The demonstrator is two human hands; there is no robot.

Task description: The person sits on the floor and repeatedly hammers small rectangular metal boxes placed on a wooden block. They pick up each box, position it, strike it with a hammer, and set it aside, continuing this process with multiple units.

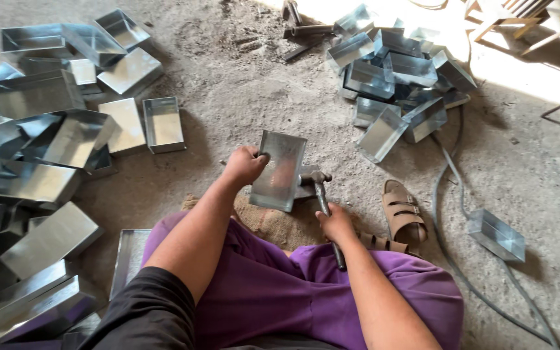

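Lap: you're seated low on the floor, purple trousers [273, 291] filling the bottom of the view, both forearms reaching forward over your knees.
Right hand: your right hand [336, 223] is wrapped tight round the hammer [322, 198] handle, fingers closed; the head sits up front, just beside the tray's right edge.
Left hand: your left hand [244, 165] grips the tray [280, 170] by its left rim, thumb hooked over the edge, fingers curled behind it.
Tray: it's a shiny metal box, tilted up on end in front of your knees, open face towards you, resting on sacking [273, 223].
Sandals: brown sandals [402, 214] lie just right of the hammer.
Right side: one loose box [496, 234] sits alone on the floor, with a grey hose [448, 194] curving past it.
Left side: a big heap of boxes [40, 162] sprawls from the near corner right up the left edge.
Floor: dusty concrete [241, 97] between the piles.
Far right: a second pile [396, 71] of boxes lies beyond the tray, sunlit at the top.
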